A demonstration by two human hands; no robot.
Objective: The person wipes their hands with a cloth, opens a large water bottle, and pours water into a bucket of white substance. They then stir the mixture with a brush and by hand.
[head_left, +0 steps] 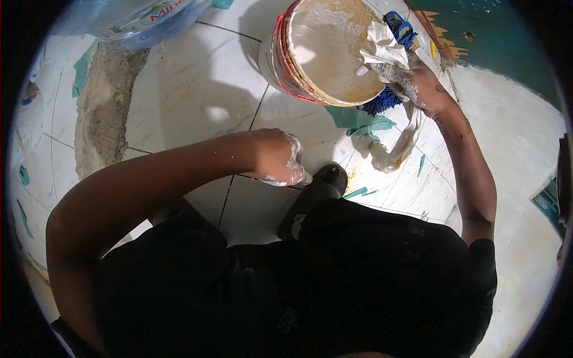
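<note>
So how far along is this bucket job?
Done: the bucket holds smooth pale paste. In hand: the right hand grips a crumpled white sheet at its rim; the smeared left hand sits beside the shoe. Left, perhaps: teal flakes litter the floor tiles.

Carrier: a large clear blue plastic water bottle (128, 24) at the top left of the view, on the white tiled floor (197, 89).
Label: a white printed band with green patches (170, 9) on the bottle's wall, right at the upper edge of the picture.
Readable text: "Mine", in red letters with a capital M.
Completeness: the word runs off the top edge of the frame, so whatever follows the "e" cannot be told.
Slant: the letters climb towards the right, tilted with the bottle's curve.
Other print on the band: too small and blurred to read.
Numbers and signs: none legible.
</note>
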